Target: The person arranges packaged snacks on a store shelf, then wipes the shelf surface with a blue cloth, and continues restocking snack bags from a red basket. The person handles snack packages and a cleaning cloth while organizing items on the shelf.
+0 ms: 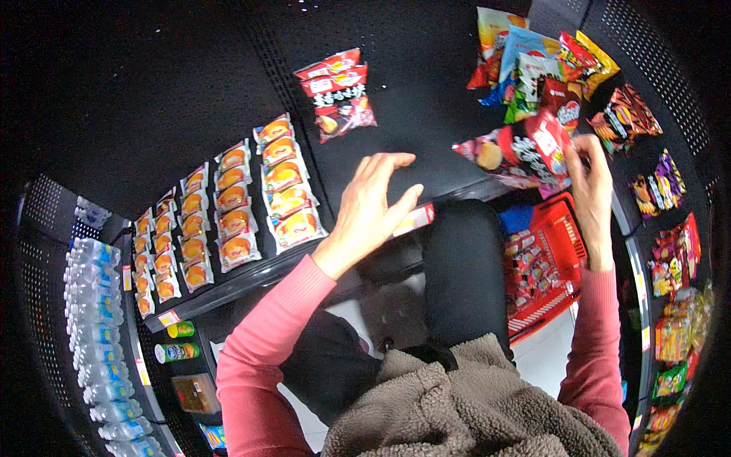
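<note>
My right hand (593, 194) pinches the upper edge of a red and dark snack bag (517, 149), which is tilted sideways above the shelf's front edge. A pinkish bag edge (555, 187) shows just beneath it, and I cannot tell whether the hand holds that too. Over the black shelf (400, 137), my left hand (370, 208) hangs with fingers apart and nothing in them. Beyond it stand two similar red snack bags (338, 103), one behind the other. Below the right hand, a red plastic shopping basket (562, 228) contains several small red and white packets (528, 268).
Rows of wrapped round cakes (237, 223) fill the shelf's left part. Assorted snack bags (531, 71) crowd its far right. Plastic water bottles (103, 320) line the far left; more snack bags (674, 257) line the right-hand shelf. A price tag (416, 220) is on the front edge.
</note>
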{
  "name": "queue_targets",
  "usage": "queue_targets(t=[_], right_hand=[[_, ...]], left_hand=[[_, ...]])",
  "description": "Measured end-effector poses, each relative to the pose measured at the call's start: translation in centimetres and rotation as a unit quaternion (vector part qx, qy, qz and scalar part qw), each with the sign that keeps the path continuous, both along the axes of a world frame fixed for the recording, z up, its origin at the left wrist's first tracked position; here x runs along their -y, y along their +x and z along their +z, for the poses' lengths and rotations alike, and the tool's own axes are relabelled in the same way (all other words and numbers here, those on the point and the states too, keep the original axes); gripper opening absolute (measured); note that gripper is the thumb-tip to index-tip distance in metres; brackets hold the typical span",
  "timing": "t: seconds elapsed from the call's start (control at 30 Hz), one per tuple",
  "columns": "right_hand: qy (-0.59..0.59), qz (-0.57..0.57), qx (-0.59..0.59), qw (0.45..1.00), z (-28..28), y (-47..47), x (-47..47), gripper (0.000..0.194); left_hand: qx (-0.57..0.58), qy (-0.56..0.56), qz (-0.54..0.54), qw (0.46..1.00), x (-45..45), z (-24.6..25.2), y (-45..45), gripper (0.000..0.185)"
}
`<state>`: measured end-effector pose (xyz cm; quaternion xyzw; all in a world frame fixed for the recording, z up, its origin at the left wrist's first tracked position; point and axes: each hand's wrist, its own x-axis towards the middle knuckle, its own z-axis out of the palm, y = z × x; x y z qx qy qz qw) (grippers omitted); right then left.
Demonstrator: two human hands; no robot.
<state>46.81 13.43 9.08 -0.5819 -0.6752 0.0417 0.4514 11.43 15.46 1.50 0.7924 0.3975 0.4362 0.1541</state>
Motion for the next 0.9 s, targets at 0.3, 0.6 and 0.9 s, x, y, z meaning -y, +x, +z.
queue_targets(t=[0.3,0.6,0.9], right_hand=[[0.091,0.236,0.062,0.965,-1.3,-15.1,-12.6,0.008],[0.047,0.236,0.103,0.965,-3.5,-21.8,-18.4,0.015],[0.042,0.235,0.101,0.966,-5.0,-24.0,-21.2,0.013]], left_hand=[[-0.023,-0.064,0.173,0.983,-4.3,-1.6,-6.0,0.069],[0.055,-0.104,0.2,0.973,-7.8,-3.5,-7.9,0.061],[0.076,-0.148,0.206,0.964,-9.0,-5.3,-8.2,0.058]])
